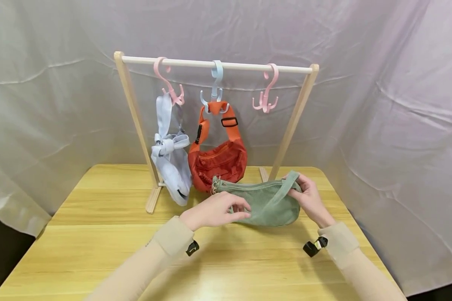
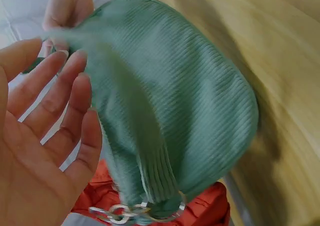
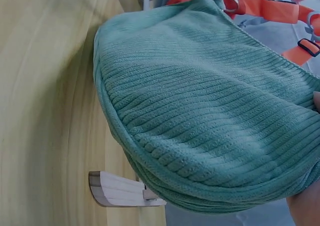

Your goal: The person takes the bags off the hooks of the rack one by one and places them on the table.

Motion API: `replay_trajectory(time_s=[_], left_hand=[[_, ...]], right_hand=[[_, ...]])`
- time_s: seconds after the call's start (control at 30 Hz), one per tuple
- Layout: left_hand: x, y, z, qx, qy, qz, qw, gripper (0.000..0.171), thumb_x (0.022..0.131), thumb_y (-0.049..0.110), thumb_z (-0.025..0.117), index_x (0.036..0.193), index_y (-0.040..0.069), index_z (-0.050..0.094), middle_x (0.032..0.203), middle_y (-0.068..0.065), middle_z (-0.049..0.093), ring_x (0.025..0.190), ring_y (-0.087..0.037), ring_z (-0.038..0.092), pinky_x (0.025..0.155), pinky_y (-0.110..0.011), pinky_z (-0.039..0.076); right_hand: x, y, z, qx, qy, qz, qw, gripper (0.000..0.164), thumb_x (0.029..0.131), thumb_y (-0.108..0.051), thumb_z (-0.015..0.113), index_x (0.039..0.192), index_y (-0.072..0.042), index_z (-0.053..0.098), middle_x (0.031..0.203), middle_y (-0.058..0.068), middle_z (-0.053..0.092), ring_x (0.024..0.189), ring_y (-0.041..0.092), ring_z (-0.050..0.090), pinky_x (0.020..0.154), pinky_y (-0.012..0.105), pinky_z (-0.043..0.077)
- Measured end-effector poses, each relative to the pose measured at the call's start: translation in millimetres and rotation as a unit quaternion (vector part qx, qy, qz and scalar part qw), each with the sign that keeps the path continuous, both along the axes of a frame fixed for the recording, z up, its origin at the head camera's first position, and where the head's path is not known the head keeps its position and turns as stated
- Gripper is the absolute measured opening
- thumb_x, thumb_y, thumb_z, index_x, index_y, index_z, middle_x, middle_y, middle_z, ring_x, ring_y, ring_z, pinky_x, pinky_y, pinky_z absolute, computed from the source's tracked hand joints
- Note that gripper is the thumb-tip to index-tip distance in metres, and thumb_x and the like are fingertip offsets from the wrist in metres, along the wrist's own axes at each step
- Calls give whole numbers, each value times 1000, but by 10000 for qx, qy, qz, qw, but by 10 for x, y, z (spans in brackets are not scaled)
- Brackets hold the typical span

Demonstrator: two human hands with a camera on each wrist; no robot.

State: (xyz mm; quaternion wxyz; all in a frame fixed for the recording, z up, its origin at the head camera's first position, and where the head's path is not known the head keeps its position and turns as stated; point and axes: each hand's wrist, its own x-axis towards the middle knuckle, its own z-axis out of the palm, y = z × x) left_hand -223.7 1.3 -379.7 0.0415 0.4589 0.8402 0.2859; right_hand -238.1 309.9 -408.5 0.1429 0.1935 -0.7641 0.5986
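Note:
A green corduroy shoulder bag [image 1: 265, 205] is held up a little above the table, its zip edge on top. My right hand [image 1: 312, 200] grips its right end near the strap [image 1: 286, 187]; in the right wrist view only bits of that hand [image 3: 306, 206] show beside the ribbed bag [image 3: 200, 121]. With fingers spread and loosely bent, my left hand [image 2: 47, 126] is in front of the bag [image 2: 200, 86] and holds nothing. The bag's strap [image 2: 145, 131] runs blurred behind those fingertips, down to metal rings [image 2: 120, 213] at the bag's left end.
Behind stands a wooden rack with a white bar [image 1: 196, 63]. A pale blue bag [image 1: 173, 163] hangs from the left pink hook [image 1: 173, 94], a red bag [image 1: 222, 163] from the blue hook [image 1: 217, 77]. The right pink hook [image 1: 265, 98] bears nothing. Grey curtains surround the wooden table [image 1: 226, 276].

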Motion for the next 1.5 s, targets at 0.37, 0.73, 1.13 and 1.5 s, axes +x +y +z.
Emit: replay_trajectory(time_s=[0.37,0.73,1.13,1.5], left_hand=[[-73,-79,-184,1620,1518,1646,9610,19,93,12,70,112,14,73,116,0,68,108,-19,59,96,-38,50],[-121,-68,-290,1804,1505,1946,9523,54,90,20,74,139,11,54,141,-7,53,129,-27,51,110,-45,43],[-153,-73,-354,1880,173,1769,9660,55,93,25,72,144,21,51,141,0,46,124,-28,60,104,-45,50],[-180,-64,-411,1659,100,1575,9734,56,95,29,71,146,21,50,138,-5,54,116,-17,59,100,-43,52]], right_hand=[[22,46,-22,-357,98,220,9991,33,87,18,58,109,-5,67,102,-15,71,96,-1,64,84,14,51],[63,74,-18,-1110,118,531,9923,52,80,26,53,103,-18,70,101,-12,71,94,0,64,83,14,51],[90,114,-58,-1891,138,916,9776,58,76,31,44,104,-13,69,99,-7,72,90,2,65,79,15,52],[119,237,-98,-2581,-354,1334,9562,52,80,26,47,110,-11,68,102,-3,75,91,7,70,79,18,56]])
